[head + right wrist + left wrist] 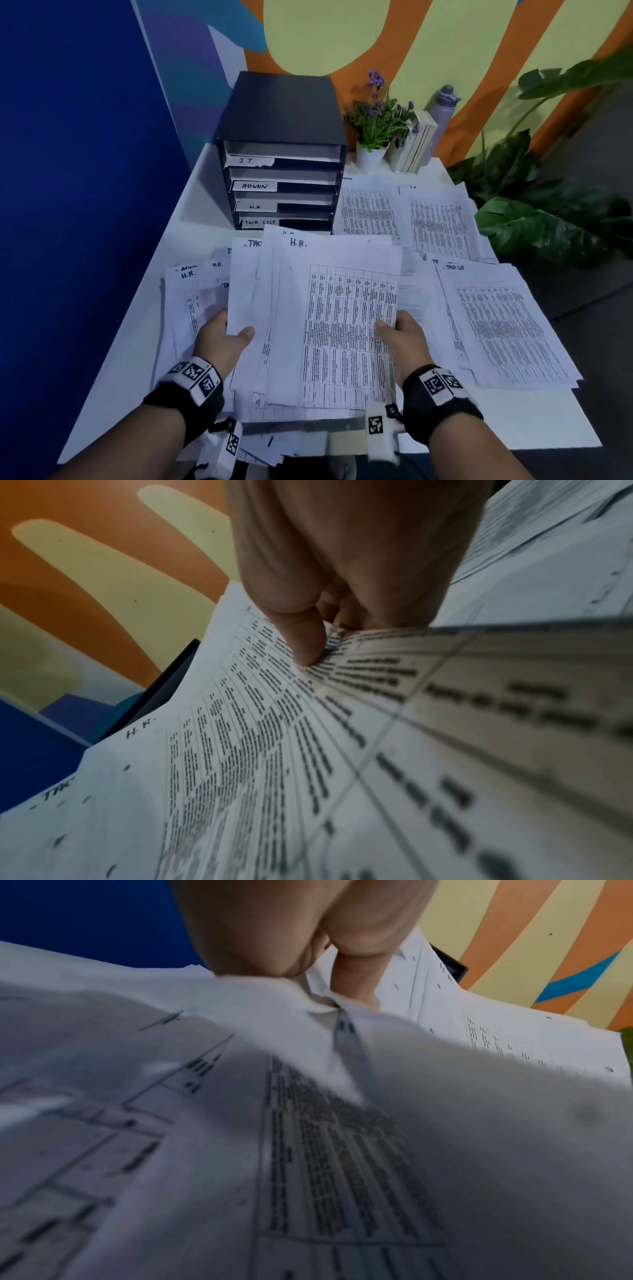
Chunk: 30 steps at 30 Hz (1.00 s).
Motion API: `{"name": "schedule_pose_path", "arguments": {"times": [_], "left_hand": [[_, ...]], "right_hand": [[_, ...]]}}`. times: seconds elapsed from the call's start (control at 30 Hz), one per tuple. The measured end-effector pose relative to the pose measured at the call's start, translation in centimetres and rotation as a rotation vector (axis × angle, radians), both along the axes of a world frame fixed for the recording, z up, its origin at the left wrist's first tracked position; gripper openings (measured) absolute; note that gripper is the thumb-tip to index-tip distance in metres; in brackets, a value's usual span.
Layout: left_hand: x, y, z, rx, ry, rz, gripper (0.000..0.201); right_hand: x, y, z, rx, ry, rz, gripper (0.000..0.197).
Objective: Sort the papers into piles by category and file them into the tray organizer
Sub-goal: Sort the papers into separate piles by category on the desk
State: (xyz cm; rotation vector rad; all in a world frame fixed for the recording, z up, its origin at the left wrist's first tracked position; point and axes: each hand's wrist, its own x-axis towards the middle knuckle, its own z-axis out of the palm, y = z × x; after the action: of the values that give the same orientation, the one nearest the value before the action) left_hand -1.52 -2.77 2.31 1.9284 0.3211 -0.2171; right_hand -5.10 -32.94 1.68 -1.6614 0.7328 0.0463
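Note:
I hold a loose stack of printed papers (pixel 318 325) above the white table (pixel 534 421); its top sheet is headed "H.R.". My left hand (pixel 227 337) pinches the stack's left edge, thumb on top; the left wrist view shows that hand (pixel 308 942) on the papers (pixel 308 1123). My right hand (pixel 400 330) pinches the right edge, and the right wrist view shows its thumb (pixel 304 637) pressed on the table-printed sheet (pixel 257 750). A black tray organizer (pixel 281 154) stands behind, with slots labelled IT, ADMIN, H.R. and TASK LIST.
Sorted piles lie on the table: two at the back right (pixel 404 212), a TASK LIST pile (pixel 503 325) at the right, mixed sheets (pixel 191 291) at the left. A potted purple flower (pixel 376 133), books (pixel 416 144) and a bottle (pixel 443 106) stand at the back. A large plant (pixel 548 219) flanks the right edge.

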Motion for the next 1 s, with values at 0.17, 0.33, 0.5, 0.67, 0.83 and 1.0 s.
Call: {"name": "schedule_pose_path", "arguments": {"times": [0.17, 0.33, 0.5, 0.67, 0.83, 1.0], "left_hand": [[0.5, -2.2, 1.5, -0.091, -0.019, -0.001, 0.023], [1.1, -4.0, 2.1, -0.085, -0.065, 0.018, 0.010], [2.0, -4.6, 1.9, -0.012, -0.075, -0.014, 0.020], [1.8, -5.8, 1.9, -0.054, -0.143, -0.122, 0.071], [2.1, -6.7, 1.9, -0.067, -0.039, -0.135, 0.047], [2.5, -7.1, 1.1, -0.245, 0.155, 0.041, 0.012]], "right_hand": [[-0.2, -0.7, 1.6, 0.143, -0.074, -0.068, 0.026], [-0.2, -3.0, 1.3, 0.069, -0.086, -0.151, 0.011], [-0.2, -5.6, 0.9, 0.094, -0.054, -0.198, 0.018], [-0.1, -6.0, 0.3, 0.129, -0.017, -0.185, 0.007], [-0.2, -5.0, -0.2, 0.169, -0.004, -0.175, 0.015], [0.3, -4.7, -0.5, 0.158, 0.026, -0.137, 0.017]]}}
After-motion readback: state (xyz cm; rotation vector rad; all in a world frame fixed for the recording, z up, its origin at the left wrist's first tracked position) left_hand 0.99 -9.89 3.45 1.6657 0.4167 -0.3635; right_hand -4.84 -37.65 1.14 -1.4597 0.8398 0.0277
